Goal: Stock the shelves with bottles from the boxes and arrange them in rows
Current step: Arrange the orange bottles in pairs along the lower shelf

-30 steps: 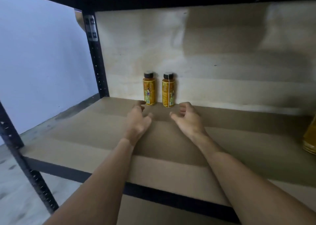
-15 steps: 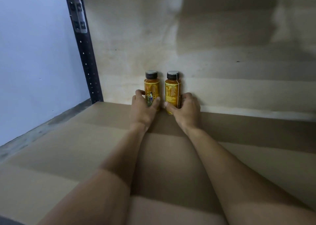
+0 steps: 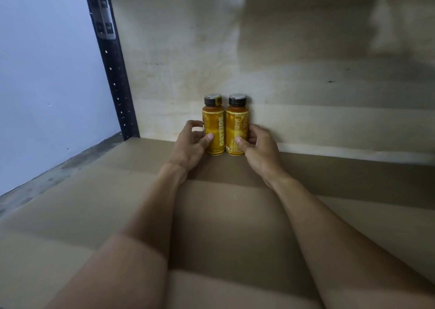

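I had both hands reaching deep into the bay, where two small yellow bottles stood upright and side by side, touching or nearly so, at the rear of the shelf board (image 3: 223, 214). They sat against the pale back panel (image 3: 235, 50), right of the black upright post (image 3: 113, 73) and apart from it. The left hand (image 3: 190, 144) gripped the left bottle (image 3: 213, 130) low on its body, thumb across the front of the label and fingers curled round the far side. The right hand (image 3: 256, 147) held the right bottle (image 3: 237, 127) in the same way, mirrored. Neither hand touched the dark caps (image 3: 237, 99). I judged the bottles to be stiff-walled and full, so a little weighty for their size, though I could not tell whether they were plastic or glass. The printed sleeves looked smooth and probably slick under a light pinch. Being tall on narrow bases, they seemed apt to tip if pushed near the top. A wrap around the lower or middle body therefore seemed the right hold for sliding or nudging them into line. The cap or the narrow shoulder would have given less control, and the two bottles could have knocked together.
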